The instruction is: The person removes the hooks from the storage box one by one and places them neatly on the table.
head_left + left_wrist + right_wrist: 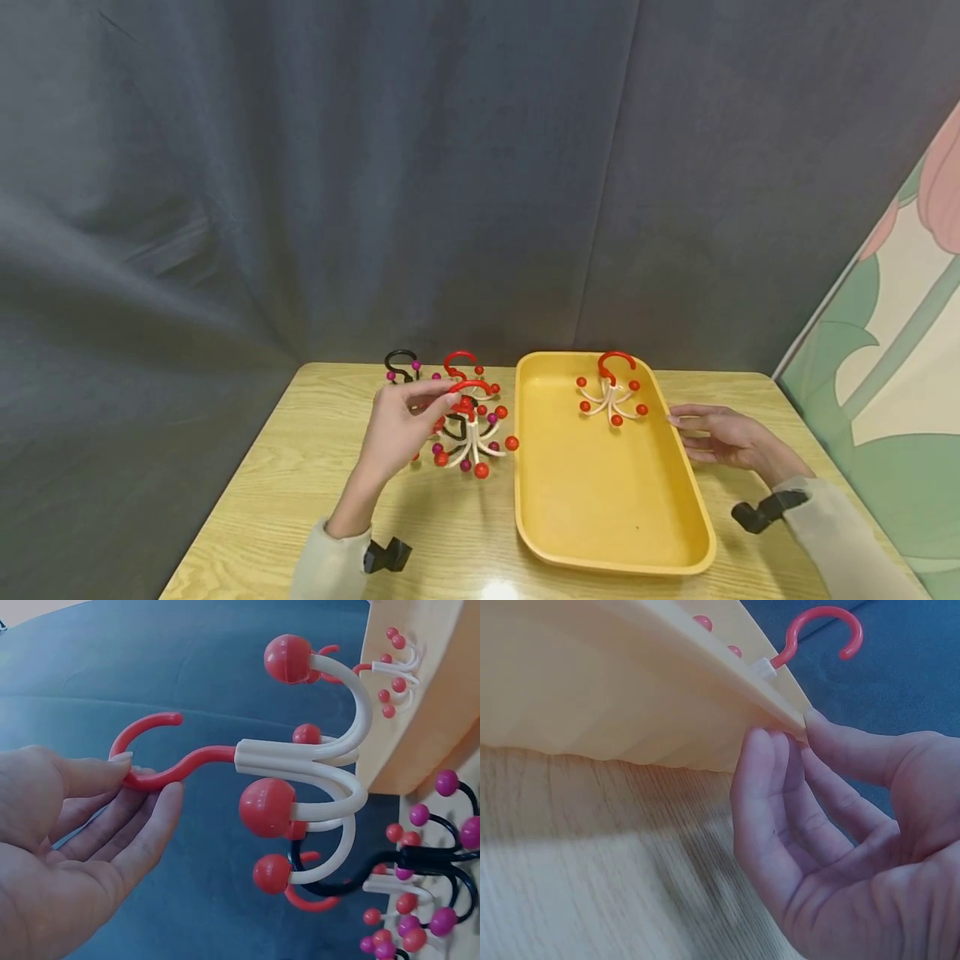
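My left hand (401,425) pinches the red hook of a white multi-arm hook hanger (277,754) with red ball tips. The hanger is held up left of a yellow tray (607,508), its arms pointing down and curling outward. In the right wrist view, my right hand (840,825) grips the tray's rim between thumb and fingers at the right side. Another red-and-white hook hanger (611,390) stands in the far part of the tray, its red hook up.
Behind my left hand, more hangers stand on the wooden table (300,483): a black hanger (427,856) with purple balls and a red-hooked hanger (459,358), partly hidden. A dark curtain (450,183) hangs along the table's back edge; a floral panel (885,350) is at right.
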`<state>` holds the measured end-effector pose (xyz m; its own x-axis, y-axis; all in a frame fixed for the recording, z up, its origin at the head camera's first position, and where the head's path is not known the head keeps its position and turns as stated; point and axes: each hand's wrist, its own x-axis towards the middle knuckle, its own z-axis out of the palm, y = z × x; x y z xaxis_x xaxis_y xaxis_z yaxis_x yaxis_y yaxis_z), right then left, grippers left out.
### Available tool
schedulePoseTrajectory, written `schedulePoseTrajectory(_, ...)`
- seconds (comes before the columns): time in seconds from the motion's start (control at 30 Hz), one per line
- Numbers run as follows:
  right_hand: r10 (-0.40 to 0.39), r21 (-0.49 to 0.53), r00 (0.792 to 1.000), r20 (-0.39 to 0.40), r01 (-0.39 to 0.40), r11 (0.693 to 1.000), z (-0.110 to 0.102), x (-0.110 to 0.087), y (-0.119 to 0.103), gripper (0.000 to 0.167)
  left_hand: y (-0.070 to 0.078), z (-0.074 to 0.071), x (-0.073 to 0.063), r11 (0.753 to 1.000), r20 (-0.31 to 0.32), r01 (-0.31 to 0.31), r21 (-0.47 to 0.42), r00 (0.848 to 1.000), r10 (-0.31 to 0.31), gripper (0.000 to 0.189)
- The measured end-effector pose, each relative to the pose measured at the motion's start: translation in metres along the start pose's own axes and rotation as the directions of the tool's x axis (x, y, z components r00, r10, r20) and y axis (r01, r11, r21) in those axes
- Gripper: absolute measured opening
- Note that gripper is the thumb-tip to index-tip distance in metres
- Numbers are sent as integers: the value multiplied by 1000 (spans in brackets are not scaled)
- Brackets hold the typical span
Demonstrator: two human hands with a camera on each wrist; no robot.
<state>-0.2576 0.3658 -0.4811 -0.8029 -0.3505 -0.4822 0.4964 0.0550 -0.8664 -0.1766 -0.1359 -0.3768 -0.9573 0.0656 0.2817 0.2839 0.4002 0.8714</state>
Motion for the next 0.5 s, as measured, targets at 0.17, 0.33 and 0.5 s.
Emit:
schedulePoseTrajectory(0.17, 1, 6, 1000, 14, -1, 1000, -1, 0, 1, 13, -14, -2, -11, 999, 39, 26, -43, 999, -24, 18)
schedulePoseTrajectory(0.33, 7, -4, 1000, 6, -7, 1000, -1, 1, 1, 13, -26, -2, -17, 997, 83, 58, -40, 995, -55, 17)
schedulePoseTrajectory(0.5, 6, -10, 1000, -6, -6, 1000, -1, 1, 0, 15, -37, -1, -22, 998, 150, 61, -32, 987, -56, 19)
